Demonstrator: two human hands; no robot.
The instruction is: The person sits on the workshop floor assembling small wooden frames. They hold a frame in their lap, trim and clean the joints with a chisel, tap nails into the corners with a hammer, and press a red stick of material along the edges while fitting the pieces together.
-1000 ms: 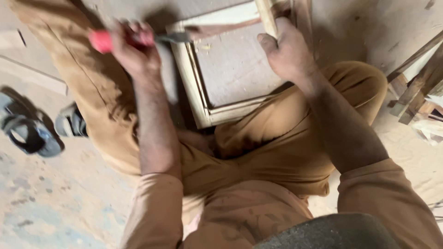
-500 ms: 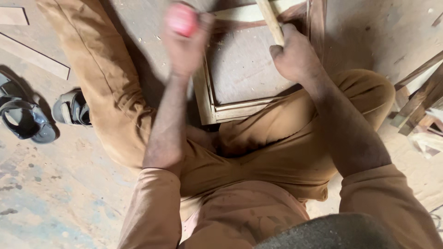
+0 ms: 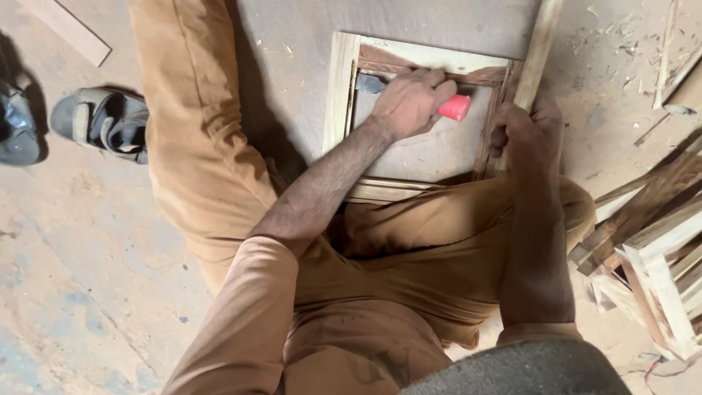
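Note:
A small wooden frame (image 3: 342, 88) lies on the dusty floor between my legs. My left hand (image 3: 409, 102) is closed round a chisel with a red handle (image 3: 455, 107); its metal blade (image 3: 369, 83) rests inside the frame's upper left corner. At the frame's right side my right hand (image 3: 528, 135) grips a pale wooden stick (image 3: 540, 44) that stands up along that edge. My legs in tan trousers (image 3: 183, 139) sit on either side of the frame.
A grey sandal (image 3: 102, 121) lies on the floor at the left, a second one (image 3: 16, 132) at the left edge. A flat wood strip (image 3: 66, 29) lies top left. Stacked wooden pieces (image 3: 651, 249) stand at the right. Shavings litter the floor.
My left hand has swung the red-handled chisel from raised at the left down into the frame's upper left corner. The right hand has stayed on the stick.

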